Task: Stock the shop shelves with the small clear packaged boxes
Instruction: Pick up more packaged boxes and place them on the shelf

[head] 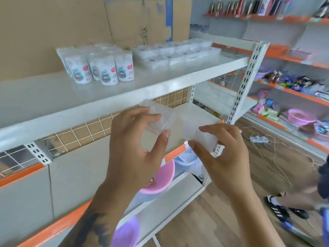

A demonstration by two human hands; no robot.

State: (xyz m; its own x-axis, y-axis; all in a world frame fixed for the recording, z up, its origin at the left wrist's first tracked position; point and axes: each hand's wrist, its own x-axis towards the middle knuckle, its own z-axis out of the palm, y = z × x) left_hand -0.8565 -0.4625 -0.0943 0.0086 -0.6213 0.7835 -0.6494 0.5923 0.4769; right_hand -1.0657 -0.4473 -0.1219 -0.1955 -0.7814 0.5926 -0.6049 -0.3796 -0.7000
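Observation:
My left hand [137, 145] pinches a small clear box [160, 120] between thumb and fingers, in front of the top shelf's front edge. My right hand [226, 157] grips a second clear box [197, 134] just to its right; the two boxes sit side by side and blur together. Both are held below the white top shelf [53, 97]. On that shelf, at the back right, several identical clear boxes [174, 52] lie in rows.
White pouches [99, 66] stand left of the box rows, cardboard behind them. Lower shelves hold a pink basin [160, 179] and a purple one [124, 232]. A person's leg and shoe [286, 209] stand on the wooden floor at right, near a power strip [259, 139] and cords.

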